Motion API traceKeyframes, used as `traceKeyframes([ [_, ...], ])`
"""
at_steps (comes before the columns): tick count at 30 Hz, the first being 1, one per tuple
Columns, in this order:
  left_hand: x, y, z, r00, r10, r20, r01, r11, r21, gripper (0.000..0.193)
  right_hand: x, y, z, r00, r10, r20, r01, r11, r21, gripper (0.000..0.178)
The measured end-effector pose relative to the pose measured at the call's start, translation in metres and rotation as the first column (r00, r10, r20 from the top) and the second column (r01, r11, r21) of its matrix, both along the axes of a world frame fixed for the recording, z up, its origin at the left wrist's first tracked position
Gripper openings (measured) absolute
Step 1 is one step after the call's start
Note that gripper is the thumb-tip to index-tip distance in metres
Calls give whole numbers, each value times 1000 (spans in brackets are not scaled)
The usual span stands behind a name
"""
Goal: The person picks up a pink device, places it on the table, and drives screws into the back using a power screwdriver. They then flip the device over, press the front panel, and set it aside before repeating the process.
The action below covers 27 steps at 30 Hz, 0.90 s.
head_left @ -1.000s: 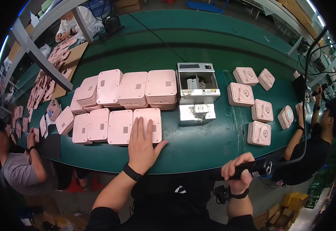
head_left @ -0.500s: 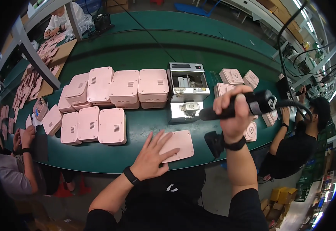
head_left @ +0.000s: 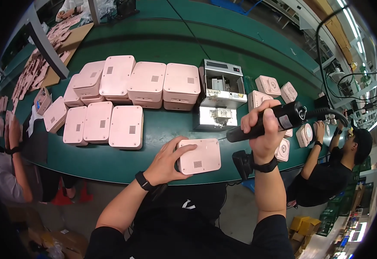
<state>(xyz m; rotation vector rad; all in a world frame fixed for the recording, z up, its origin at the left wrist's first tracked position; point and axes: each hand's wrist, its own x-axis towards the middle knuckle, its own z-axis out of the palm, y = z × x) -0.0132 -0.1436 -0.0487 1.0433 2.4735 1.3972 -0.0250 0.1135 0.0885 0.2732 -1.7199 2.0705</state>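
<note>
My left hand point(head_left: 164, 163) grips the left end of a pink plastic box point(head_left: 206, 156) at the table's front edge, thumb across its top and fingers around the side. Screw holes at the corners and a small slotted vent show on its upper face. In my right hand point(head_left: 265, 136) is a black electric screwdriver point(head_left: 290, 115), its cord leaving from the right end. The tool points left, its tip just above and right of the box, apart from it. Behind the tip stands a silver screw feeder point(head_left: 221, 98) with an open top.
Stacked pink boxes point(head_left: 145, 82) fill the left and middle of the green table point(head_left: 162, 39). Smaller pink units with round parts point(head_left: 268, 85) lie at the right. One co-worker point(head_left: 331, 168) works at the right, another point(head_left: 11, 168) at the left. Cables point(head_left: 322, 47) hang at the upper right.
My left hand has gone from lying flat across the box to gripping its left end. The box has turned to lie straighter. The screwdriver stays held beside it, and the whole view has shifted slightly.
</note>
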Motion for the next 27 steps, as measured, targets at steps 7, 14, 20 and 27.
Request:
traceKeyframes([
  [7,3,0,-1,1000,14,10,-14,1000,-4,82,9,-4,-25,999,-6,48,6,1000,-6,24],
  [14,3,0,-2,999,17,27,-17,1000,-2,84,10,-4,-34,999,10,30,-10,1000,-25,28],
  [20,6,1,-5,999,31,22,-32,997,66,78,14,-1,-39,998,67,19,-67,998,-1,30],
  [27,2,8,-4,998,29,53,-32,998,58,79,-4,1,-1,996,7,-90,-10,1000,-29,24],
])
